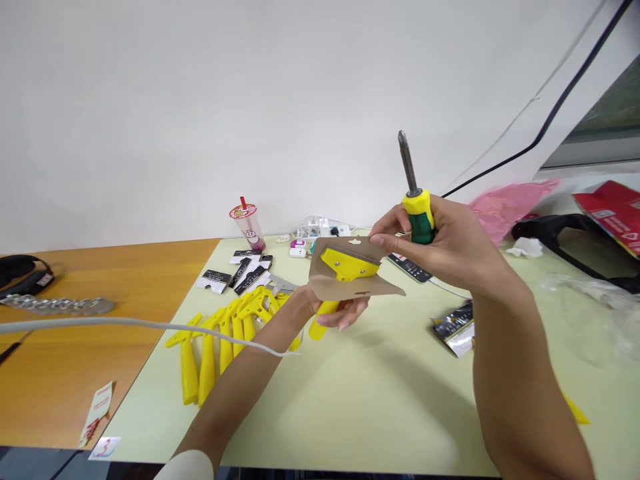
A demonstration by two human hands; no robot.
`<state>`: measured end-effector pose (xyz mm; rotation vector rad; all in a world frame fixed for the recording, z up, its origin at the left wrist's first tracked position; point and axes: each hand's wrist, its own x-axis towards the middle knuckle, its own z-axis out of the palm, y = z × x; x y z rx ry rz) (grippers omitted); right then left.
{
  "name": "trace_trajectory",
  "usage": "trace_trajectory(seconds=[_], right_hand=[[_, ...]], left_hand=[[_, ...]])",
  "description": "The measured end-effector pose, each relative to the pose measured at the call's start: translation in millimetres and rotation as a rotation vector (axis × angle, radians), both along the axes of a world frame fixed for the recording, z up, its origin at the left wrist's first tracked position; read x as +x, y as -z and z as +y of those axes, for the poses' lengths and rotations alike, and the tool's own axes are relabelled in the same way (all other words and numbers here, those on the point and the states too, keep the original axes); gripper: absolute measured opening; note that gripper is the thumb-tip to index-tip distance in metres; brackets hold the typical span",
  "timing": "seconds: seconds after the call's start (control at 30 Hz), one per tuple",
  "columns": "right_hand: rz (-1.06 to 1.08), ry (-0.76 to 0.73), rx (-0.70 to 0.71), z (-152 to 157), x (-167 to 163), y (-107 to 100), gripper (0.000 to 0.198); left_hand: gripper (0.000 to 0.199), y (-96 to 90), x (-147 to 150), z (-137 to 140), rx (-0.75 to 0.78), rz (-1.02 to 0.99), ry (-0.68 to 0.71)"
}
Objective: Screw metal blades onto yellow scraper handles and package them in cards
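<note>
My left hand (350, 312) is closed around a yellow scraper (347, 265), whose wide head with two screws faces up. Brown cardboard packaging (333, 289) surrounds the scraper's head, its lower flap hanging over part of my left hand. In my right hand (445, 233) a stubby screwdriver (419, 213) with a green and yellow handle is held, its shank pointing up. The thumb and a finger of that hand also pinch the cardboard's upper right corner. Several yellow scraper handles (206, 360) lie side by side left of my left forearm.
Behind the handles lie small black-and-white packets (250, 279) and a drink cup (249, 227). A power strip (323, 228) and a phone (409, 268) are farther back. Another packet (456, 327) and clear plastic (595, 307) lie right. A white cable (150, 324) crosses in front at left.
</note>
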<state>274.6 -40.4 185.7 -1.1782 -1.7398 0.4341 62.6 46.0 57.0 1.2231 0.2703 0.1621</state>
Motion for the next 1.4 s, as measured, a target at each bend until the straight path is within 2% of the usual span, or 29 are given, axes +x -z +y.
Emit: trace_trajectory(seconds=[0.03, 0.1, 0.27, 0.4, 0.47, 0.57, 0.7, 0.8, 0.93, 1.03, 1.27, 1.4], right_hand=[[-0.006, 0.013, 0.010, 0.3, 0.0, -0.2, 0.038], [-0.019, 0.060, 0.031, 1.3, 1.0, -0.8, 0.038], [0.003, 0.191, 0.065, 9.4, 10.3, 0.5, 0.038], [0.073, 0.255, 0.054, 21.3, 20.4, 6.3, 0.038], [0.100, 0.272, 0.015, 26.0, 23.3, 8.3, 0.038], [0.097, 0.276, -0.079, 28.6, 23.6, 7.9, 0.036], [-0.024, 0.256, -0.145, 25.7, 19.6, 4.3, 0.031], [-0.095, 0.256, -0.129, 22.9, 16.3, 3.1, 0.030], [-0.105, 0.290, -0.108, 19.0, 13.2, 1.6, 0.047], [-0.066, 0.261, -0.093, 16.2, 12.7, -0.3, 0.052], [-0.046, 0.203, -0.084, 15.3, 17.0, 2.2, 0.047], [-0.049, 0.219, -0.096, 15.1, 16.8, 2.2, 0.035]], left_hand=[[0.060, -10.3, 2.7, 2.0, -0.002, 0.024, 0.162], [0.066, -25.8, 6.7, 4.2, 0.017, -0.016, 0.161], [0.059, -35.2, 11.5, 3.1, 0.156, -0.186, -0.187], [0.046, -37.6, 14.8, 2.4, 0.088, -0.259, -0.513], [0.041, -39.4, 15.7, 1.3, 0.082, -0.293, -0.583], [0.040, -39.9, 16.3, -2.8, 0.141, -0.305, -0.581], [0.045, -39.6, 17.3, -10.6, 0.227, -0.247, -0.600], [0.049, -41.1, 18.3, -13.9, 0.229, -0.215, -0.607], [0.049, -41.8, 19.4, -13.1, 0.244, -0.217, -0.594], [0.048, -40.3, 19.8, -11.5, 0.262, -0.213, -0.606], [0.046, -41.4, 23.2, -16.3, 0.250, -0.183, -0.570], [0.046, -38.5, 29.0, -17.5, 0.280, -0.161, -0.679]])
